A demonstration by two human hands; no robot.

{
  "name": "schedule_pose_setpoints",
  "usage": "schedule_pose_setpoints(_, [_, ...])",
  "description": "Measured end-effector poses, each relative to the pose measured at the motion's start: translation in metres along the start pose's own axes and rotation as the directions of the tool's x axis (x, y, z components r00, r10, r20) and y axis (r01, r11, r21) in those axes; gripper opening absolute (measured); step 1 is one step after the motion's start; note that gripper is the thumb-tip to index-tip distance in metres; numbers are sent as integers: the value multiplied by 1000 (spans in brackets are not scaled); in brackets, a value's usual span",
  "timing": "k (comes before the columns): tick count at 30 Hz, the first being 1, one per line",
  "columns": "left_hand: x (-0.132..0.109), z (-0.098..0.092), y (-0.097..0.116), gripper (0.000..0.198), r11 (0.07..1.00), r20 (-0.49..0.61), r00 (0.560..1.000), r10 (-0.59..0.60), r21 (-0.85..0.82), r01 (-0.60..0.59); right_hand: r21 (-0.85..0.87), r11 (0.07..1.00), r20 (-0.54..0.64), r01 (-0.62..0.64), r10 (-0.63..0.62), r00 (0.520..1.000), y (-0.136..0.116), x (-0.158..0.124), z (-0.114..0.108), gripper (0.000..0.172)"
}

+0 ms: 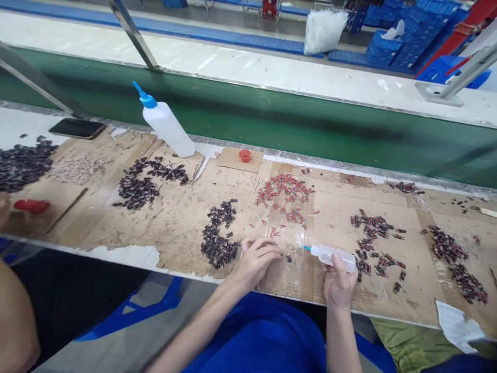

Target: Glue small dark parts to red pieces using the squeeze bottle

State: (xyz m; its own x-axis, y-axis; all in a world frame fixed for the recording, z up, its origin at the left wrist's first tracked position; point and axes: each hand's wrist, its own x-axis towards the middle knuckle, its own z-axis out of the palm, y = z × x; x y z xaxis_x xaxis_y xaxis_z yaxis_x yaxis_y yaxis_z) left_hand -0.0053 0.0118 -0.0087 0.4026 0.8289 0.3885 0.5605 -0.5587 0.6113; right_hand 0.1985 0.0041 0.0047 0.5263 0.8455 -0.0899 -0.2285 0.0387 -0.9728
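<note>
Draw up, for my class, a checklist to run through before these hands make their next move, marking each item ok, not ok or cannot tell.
1. Small translucent plastic bottle gripped by the right hand: ok.
2. Pointed blue plastic nozzle apart from the small dark part on the brown cardboard: ok, a gap shows.
3. Left hand holding nothing: cannot tell, its fingers hide what may be beneath.
4. Small red parts gathered in one heap: not ok, several lie scattered.
5. Enough liquid in the bottle: cannot tell, no level is clear.
</note>
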Motion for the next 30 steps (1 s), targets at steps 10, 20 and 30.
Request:
schedule_pose_setpoints(10, [-9, -5, 7, 14, 982, -140, 979, -147, 101, 162, -234, 971, 106, 45, -20, 994, 5, -14, 14, 33])
schedule_pose_setpoints(20, [-6, 2, 0, 12, 979, -153, 972, -179, 67, 191, -404, 902, 214, 149, -65, 975, 5, -18, 27, 32])
schedule_pose_setpoints(30, [-4, 1, 1, 11, 980, -185, 968, -170, 67, 185, -456, 875, 221, 164, -67, 973, 5, -17, 28, 35])
